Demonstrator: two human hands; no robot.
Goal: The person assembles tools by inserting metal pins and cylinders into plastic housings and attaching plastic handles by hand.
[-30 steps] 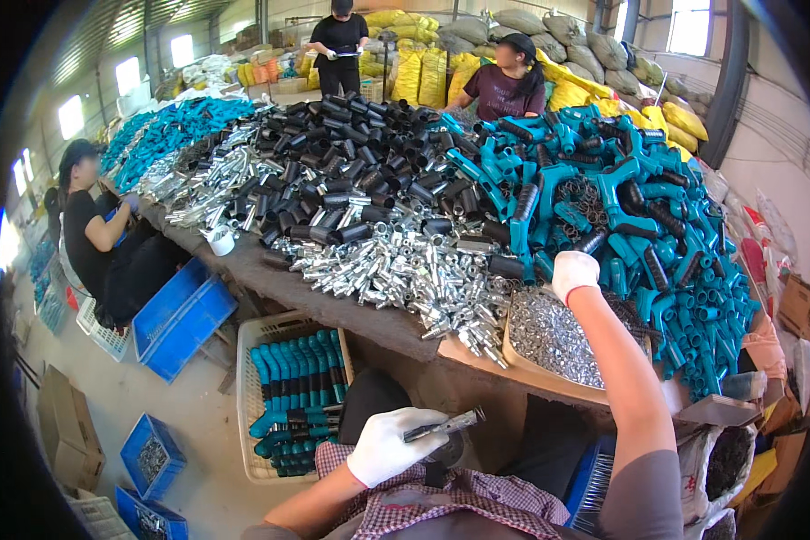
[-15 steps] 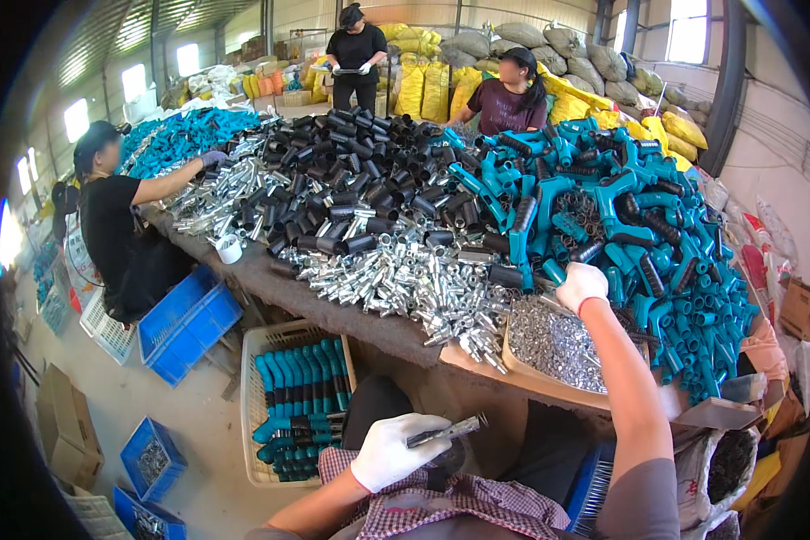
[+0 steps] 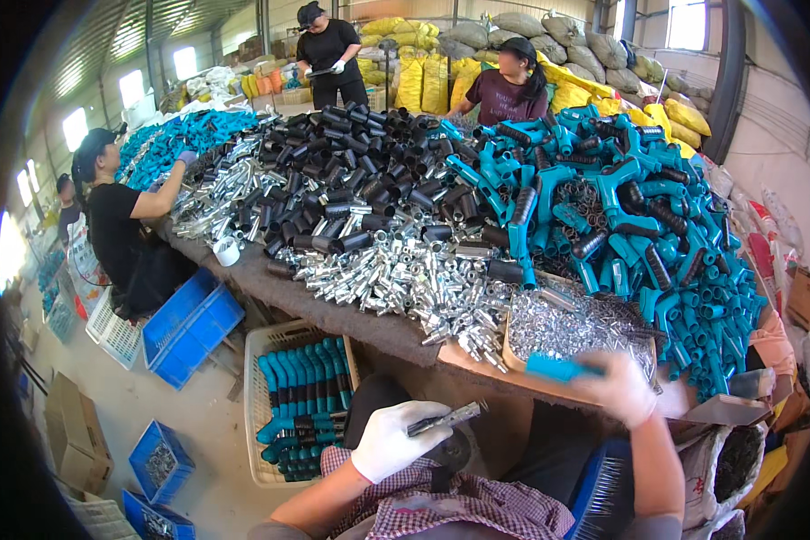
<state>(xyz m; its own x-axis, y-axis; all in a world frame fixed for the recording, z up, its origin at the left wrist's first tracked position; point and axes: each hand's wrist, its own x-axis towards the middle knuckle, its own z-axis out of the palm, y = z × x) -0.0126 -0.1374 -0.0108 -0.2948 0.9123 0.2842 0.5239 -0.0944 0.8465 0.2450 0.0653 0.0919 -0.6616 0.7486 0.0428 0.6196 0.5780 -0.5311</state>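
Note:
My gloved left hand (image 3: 400,443) is closed around a slim silvery metal part (image 3: 450,418), held over my lap with thin wire-like bits at its tip. My gloved right hand (image 3: 625,389), smeared by motion, grips a teal plastic handle piece (image 3: 553,367) pointing left at the table's front edge. Just behind that piece, a shallow tray of small metal bits (image 3: 567,326) lies on the table. Shiny metal fittings (image 3: 396,283) are piled left of the tray. Beyond and to the right of it rises a heap of teal plastic housings (image 3: 630,207).
Black sleeves (image 3: 360,171) cover the middle of the table. Below its edge, a cream crate (image 3: 254,396) holds teal-and-black handles. A blue bin of long metal pins (image 3: 603,486) is by my right side. Three people work around the table; blue crates (image 3: 189,328) stand at left.
My right hand has come back from the heap toward me, now bringing a teal handle piece. The left hand keeps its metal part almost in place. The person standing at the back has leaned left.

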